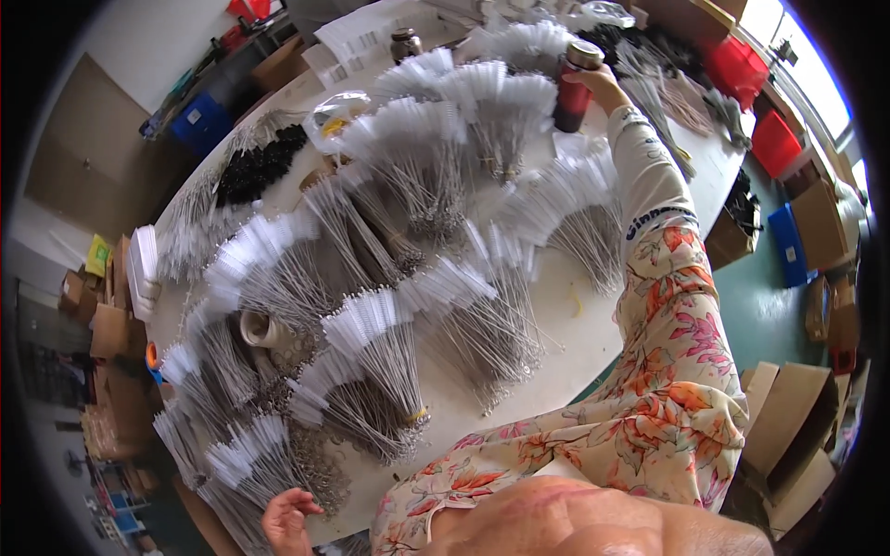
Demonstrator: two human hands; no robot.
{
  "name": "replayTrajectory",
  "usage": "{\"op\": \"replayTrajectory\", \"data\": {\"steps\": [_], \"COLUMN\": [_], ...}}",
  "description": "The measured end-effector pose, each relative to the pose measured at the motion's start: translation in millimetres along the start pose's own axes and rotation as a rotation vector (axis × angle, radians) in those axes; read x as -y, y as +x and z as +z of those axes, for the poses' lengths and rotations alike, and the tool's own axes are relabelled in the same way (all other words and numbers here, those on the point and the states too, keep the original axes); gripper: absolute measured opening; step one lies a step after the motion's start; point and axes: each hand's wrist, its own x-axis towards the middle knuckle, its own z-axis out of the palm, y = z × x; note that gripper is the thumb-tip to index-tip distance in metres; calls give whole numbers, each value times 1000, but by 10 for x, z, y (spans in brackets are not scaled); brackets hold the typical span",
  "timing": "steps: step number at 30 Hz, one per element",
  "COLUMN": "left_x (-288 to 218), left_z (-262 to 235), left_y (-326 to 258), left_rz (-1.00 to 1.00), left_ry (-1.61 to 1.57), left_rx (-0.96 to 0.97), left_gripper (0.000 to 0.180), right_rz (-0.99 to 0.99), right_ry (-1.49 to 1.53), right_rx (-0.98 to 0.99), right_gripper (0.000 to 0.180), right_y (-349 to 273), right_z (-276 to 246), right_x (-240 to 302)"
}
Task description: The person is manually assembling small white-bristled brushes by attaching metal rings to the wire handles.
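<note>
At the far right of the table my right hand point(605, 86) is closed round a dark red bottle point(572, 100) with a metallic lid, which stands upright. My right arm is stretched out to it in a floral sleeve. Low at the near left, my left hand point(289, 521) has loosely bent fingers, slightly apart, with nothing seen in them. It is beside a bundle of wire-handled brushes point(255, 454) with white bristles. Many similar bundles cover the table, among them a banded bundle point(375, 338) near the middle and a fanned bundle point(570, 199) below the bottle.
A roll of tape point(260, 329) sits among the brushes at the left. Black-bristled brushes point(264, 165) lie farther back, near a clear plastic bag point(338, 119). A dark jar point(405, 44) stands at the far edge. Cardboard boxes point(788, 417) are on the floor at the right.
</note>
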Motion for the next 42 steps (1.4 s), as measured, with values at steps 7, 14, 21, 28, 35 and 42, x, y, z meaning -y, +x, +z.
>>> {"op": "replayTrajectory", "data": {"steps": [7, 14, 21, 28, 35, 42], "left_x": [28, -58, -723, -995, -746, -554], "left_z": [29, 89, 1102, 2559, 2676, 2510], "left_y": [-1, -57, 588, 1129, 858, 698], "left_rz": [-62, -23, 258, 1176, 860, 808], "left_ry": [19, 9, 49, 449, 187, 189], "left_rx": [-149, -120, 227, 134, 32, 169], "left_gripper": [34, 40, 48, 105, 70, 73], "right_rz": [141, 9, -706, -659, -815, -1040], "right_ry": [-522, -365, -340, -288, -359, -1139], "right_rx": [-384, -469, -175, 550, 580, 578], "right_gripper": [78, 76, 64, 58, 68, 50], "right_y": [-329, -546, -1990, -4130, -4735, -4981], "right_z": [293, -86, -233, 329, 477, 660], "right_x": [270, 1092, 2332, 2938, 3176, 3463]}}
